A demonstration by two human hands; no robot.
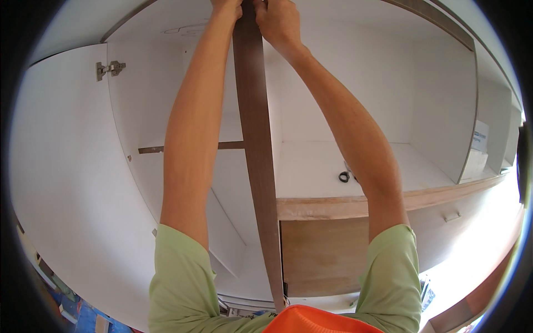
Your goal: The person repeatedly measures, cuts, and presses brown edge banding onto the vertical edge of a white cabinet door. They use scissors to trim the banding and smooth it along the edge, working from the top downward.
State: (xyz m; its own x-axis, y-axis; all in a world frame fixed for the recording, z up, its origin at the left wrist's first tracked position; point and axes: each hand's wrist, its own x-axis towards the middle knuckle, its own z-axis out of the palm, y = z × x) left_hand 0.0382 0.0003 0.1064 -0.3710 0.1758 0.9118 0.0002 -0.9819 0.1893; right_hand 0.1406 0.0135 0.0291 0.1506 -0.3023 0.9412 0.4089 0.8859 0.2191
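Note:
Both my arms reach up to the top edge of the view, one on each side of a long dark brown strip (254, 100) that runs down the front of the cabinet's upright divider. My left hand (226, 6) is closed at the strip's left edge, its upper part cut off by the frame. On the right edge, my right hand (279, 23) has its fingers curled in against the strip near its top. Anything small between the fingers cannot be made out.
A white door (72, 155) hangs open on the left by a metal hinge (110, 69). A brown-edged shelf (230, 145) sits behind my left arm. Right of the divider, a small black ring-shaped item (344, 177) lies on a white shelf above a brown wooden panel (322, 255).

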